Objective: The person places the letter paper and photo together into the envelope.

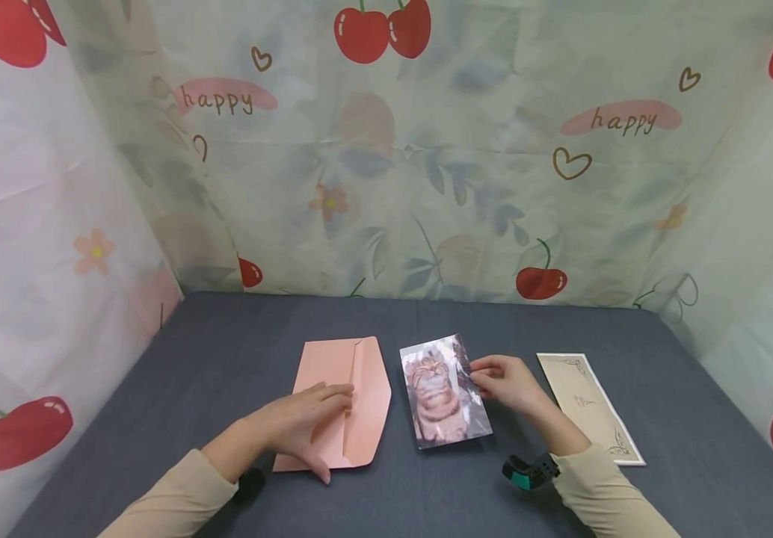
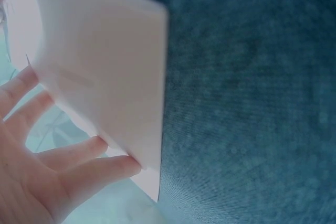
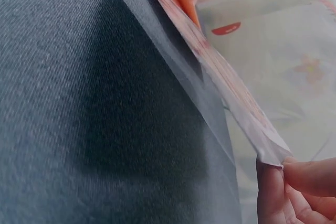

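A pink envelope (image 1: 368, 396) lies on the table with its pointed flap spread out to the right. My left hand (image 1: 306, 422) rests on it, fingers spread; in the left wrist view the fingertips (image 2: 134, 165) touch the envelope's surface (image 2: 113, 66). To the right is a glossy photo card (image 1: 436, 403) with a picture of a cat. My right hand (image 1: 509, 385) pinches its right edge between thumb and fingers. Seen from the right wrist, the card (image 3: 231, 85) slants above the table, with a dark shadow beneath it.
A cream card (image 1: 584, 407) with a printed ornamental border lies right of my right forearm, partly behind it. A dark grey cloth (image 1: 427, 493) covers the table. Patterned curtains (image 1: 400, 187) with cherries and flowers stand at the back and both sides.
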{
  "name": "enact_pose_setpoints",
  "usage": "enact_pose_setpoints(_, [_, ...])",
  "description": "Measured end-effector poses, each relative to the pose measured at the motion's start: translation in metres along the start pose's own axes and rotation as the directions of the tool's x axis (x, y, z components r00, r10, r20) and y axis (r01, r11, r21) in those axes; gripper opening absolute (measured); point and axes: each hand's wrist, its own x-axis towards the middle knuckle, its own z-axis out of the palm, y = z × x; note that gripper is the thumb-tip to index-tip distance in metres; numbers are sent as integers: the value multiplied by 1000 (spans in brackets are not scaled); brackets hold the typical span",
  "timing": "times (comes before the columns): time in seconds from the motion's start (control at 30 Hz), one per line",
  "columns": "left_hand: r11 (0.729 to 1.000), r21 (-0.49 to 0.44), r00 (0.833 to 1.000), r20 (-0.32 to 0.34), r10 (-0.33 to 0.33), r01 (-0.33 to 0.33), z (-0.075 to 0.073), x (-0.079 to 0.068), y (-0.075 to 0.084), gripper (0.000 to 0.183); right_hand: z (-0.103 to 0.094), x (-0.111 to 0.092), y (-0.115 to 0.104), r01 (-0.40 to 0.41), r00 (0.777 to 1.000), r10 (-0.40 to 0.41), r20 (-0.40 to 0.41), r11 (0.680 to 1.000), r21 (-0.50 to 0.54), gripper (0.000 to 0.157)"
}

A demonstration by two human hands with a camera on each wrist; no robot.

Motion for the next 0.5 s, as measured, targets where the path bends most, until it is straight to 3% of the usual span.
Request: enact_pose_setpoints(0.5, [999, -22, 999, 33, -41, 41, -1, 1, 2, 97, 12, 5, -4, 5, 1000, -5, 9, 1000, 22, 24])
